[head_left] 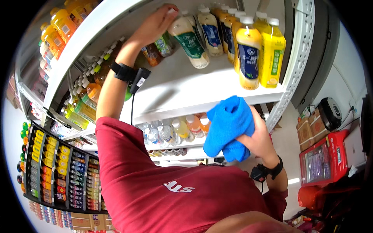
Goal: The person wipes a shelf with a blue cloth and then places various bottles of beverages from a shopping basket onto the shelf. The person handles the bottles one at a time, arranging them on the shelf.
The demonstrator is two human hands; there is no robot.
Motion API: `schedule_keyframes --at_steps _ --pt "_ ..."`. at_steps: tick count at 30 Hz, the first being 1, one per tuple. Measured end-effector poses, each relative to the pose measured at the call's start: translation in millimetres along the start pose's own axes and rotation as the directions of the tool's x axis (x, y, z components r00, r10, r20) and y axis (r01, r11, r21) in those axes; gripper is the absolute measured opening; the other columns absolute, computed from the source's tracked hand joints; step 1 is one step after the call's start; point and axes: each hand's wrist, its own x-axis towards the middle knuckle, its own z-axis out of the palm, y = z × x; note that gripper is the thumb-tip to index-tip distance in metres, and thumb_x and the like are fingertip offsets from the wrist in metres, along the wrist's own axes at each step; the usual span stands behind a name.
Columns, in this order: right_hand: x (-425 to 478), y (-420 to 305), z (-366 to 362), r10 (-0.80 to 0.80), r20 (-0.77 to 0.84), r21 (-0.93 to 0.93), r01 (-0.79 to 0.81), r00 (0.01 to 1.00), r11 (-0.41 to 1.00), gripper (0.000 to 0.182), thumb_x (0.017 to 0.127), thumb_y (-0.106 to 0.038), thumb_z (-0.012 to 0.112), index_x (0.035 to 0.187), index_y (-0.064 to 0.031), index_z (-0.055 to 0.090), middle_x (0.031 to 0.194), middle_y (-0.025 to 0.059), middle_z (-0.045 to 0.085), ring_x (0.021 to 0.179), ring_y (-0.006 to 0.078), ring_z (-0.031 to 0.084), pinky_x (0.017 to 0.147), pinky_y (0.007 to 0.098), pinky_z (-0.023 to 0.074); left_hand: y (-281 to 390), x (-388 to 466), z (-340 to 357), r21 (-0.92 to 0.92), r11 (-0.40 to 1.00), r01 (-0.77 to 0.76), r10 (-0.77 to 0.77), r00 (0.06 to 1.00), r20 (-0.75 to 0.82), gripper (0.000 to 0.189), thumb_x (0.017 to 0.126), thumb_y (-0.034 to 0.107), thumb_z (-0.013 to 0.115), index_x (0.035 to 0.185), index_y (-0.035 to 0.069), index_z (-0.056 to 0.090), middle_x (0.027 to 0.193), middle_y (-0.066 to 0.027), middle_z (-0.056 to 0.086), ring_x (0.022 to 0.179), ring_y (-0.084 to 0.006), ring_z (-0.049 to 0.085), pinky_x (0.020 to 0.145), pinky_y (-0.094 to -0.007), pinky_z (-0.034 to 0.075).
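My left hand [158,20] reaches onto the white metal shelf [172,93] and grips the cap end of a pale drink bottle [189,42] with a green label. The bottle leans, its base at or near the shelf surface. In front of the shelf edge, my right hand [259,138] holds a bunched blue cloth [230,125], its fingers partly hidden behind the folds. Right of the tilted bottle stand a pale bottle with a blue label [210,32], a yellow bottle with a dark blue label [248,55] and a yellow square-sided bottle [272,55].
The perforated shelf upright [297,55] rises at the right. More bottles [182,129] fill the shelf below, and orange drink bottles [62,24] stand upper left. A stocked drinks rack [55,169] is lower left. A rice cooker [329,113] sits on cardboard boxes [310,131] at right.
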Motion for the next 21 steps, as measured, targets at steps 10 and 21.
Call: schedule_keyframes --at_steps 10,21 --pt "3.4 -7.5 -3.9 0.086 -0.001 -0.171 -0.085 0.996 0.982 0.078 0.077 -0.017 0.081 0.141 -0.0009 0.04 0.122 0.0202 0.064 0.112 0.0299 0.064 0.097 0.0399 0.0498 -86.5 33.4 34.0 0.053 0.997 -0.061 0.053 0.99 0.134 0.027 0.105 0.027 0.046 0.123 0.007 0.05 0.103 -0.0146 0.063 0.09 -0.0249 0.062 0.078 -0.0367 0.048" --pt "2.9 5.0 -5.6 0.093 -0.082 -0.243 -0.11 0.992 0.964 0.079 0.075 -0.018 0.079 0.142 -0.0035 0.04 0.122 0.0203 0.064 0.111 0.032 0.064 0.097 0.0413 0.0499 -138.1 57.7 76.7 0.008 1.0 -0.022 0.021 0.984 0.174 0.029 0.104 0.027 0.049 0.122 0.004 0.051 0.108 -0.0177 0.064 0.1 -0.0298 0.063 0.084 -0.0384 0.049"
